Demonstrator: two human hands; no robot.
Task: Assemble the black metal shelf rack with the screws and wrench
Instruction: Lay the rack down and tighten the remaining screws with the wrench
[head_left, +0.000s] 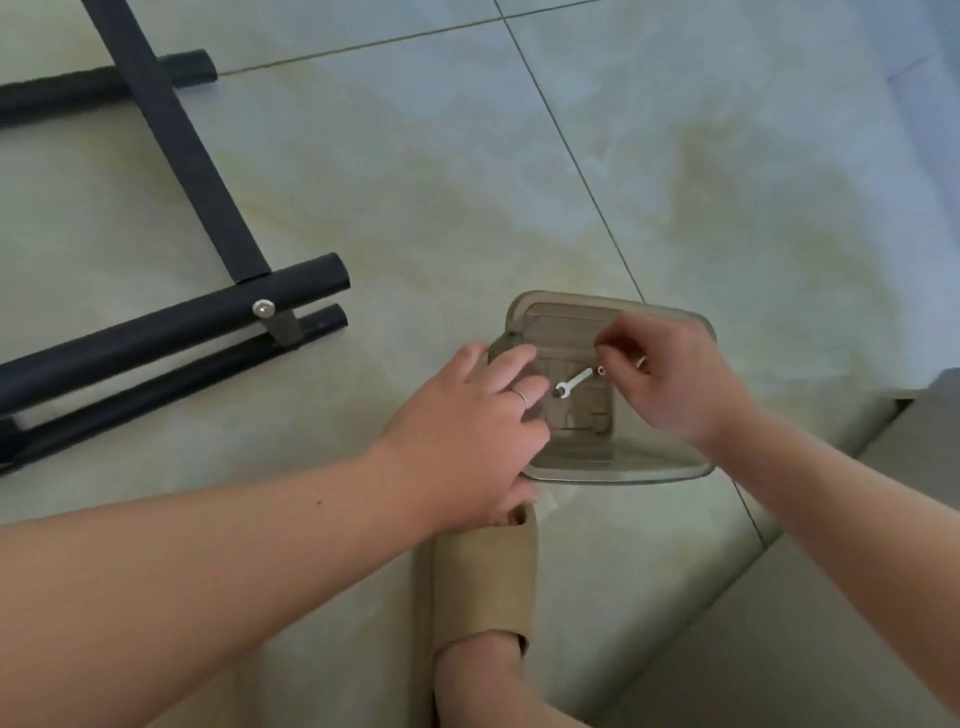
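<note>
A clear plastic tray (613, 470) lies on the tiled floor in front of me. Inside it lies a small silver wrench (573, 382) with a small nut or washer (601, 370) just to its right. My left hand (467, 431) rests with straight fingers on the tray's left rim, a ring on one finger. My right hand (670, 374) hovers over the tray's right side with fingers curled and pinched together above the small part; what it pinches is hidden. The black metal rack frame (171, 322) lies at the left, with a silver bolt (264, 308) through one tube.
My foot in a beige slipper (480, 577) sits just below the tray. A flat black crossbar (176, 140) runs diagonally across the tubes at upper left. A grey step or ledge (831, 597) occupies the lower right corner.
</note>
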